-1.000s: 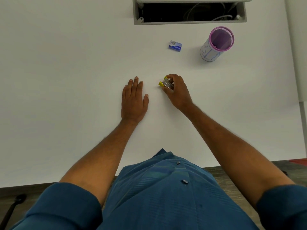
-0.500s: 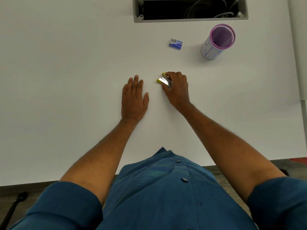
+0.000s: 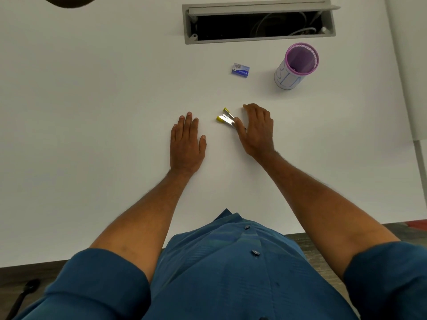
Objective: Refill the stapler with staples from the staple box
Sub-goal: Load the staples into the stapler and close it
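Note:
A small silver stapler [image 3: 226, 118] with yellow ends lies on the white table [image 3: 92, 112], its two arms spread in a V. My right hand [image 3: 256, 130] rests just right of it with fingers spread; the thumb side touches the stapler's rear end, which it hides. My left hand [image 3: 186, 144] lies flat on the table, palm down, a short way left of the stapler and holding nothing. The blue and white staple box [image 3: 240, 70] sits farther back, beyond the stapler and apart from both hands.
A purple-rimmed mesh pen cup [image 3: 297, 65] stands at the back right. An open grey cable hatch [image 3: 258, 40] is set into the table at the far edge. The table's near edge runs by my body.
My right hand has let go of the stapler and its fingers have opened; the stapler now lies on the table. The left hand has stayed flat.

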Demonstrator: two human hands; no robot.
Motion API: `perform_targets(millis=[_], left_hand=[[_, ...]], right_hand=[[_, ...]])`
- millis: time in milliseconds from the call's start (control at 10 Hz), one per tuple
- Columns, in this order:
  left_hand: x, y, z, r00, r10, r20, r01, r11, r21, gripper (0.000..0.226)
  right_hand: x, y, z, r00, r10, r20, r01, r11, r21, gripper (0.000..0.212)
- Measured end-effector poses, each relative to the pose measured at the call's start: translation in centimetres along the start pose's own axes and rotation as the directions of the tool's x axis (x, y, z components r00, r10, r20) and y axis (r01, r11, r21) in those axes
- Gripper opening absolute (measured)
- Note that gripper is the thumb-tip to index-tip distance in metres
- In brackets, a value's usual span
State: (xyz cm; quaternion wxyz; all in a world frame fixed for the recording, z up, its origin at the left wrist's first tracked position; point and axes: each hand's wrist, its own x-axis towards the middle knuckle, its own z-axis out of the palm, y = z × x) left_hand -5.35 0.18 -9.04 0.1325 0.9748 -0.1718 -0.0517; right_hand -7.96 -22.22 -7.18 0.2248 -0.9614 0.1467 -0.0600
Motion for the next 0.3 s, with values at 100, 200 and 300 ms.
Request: perform_targets(millis=[100, 200, 300], left_hand=[[0.1, -0.1, 0.1, 1.000, -0.011, 0.019, 0.010, 1.000, 0.010, 0.058], [-0.2, 0.0, -0.7, 0.999, 0.023, 0.032, -0.024, 1.000, 0.018, 0.060], [0.3, 0.1, -1.1, 1.000, 0.018, 0.004, -0.018, 1.000, 0.012, 0.063]], right_hand=[[-0.1, 1.2, -0.3, 0.999, 0.019, 0.044, -0.017, 0.998, -0.052, 0.060], [-0.5, 2.2, -1.3, 0.994, 0.012, 0.112, 0.001, 0.993, -0.115, 0.069], [-0.5, 2.5, -1.5, 0.993, 0.014, 0.116, 0.001, 0.992, -0.128, 0.072]])
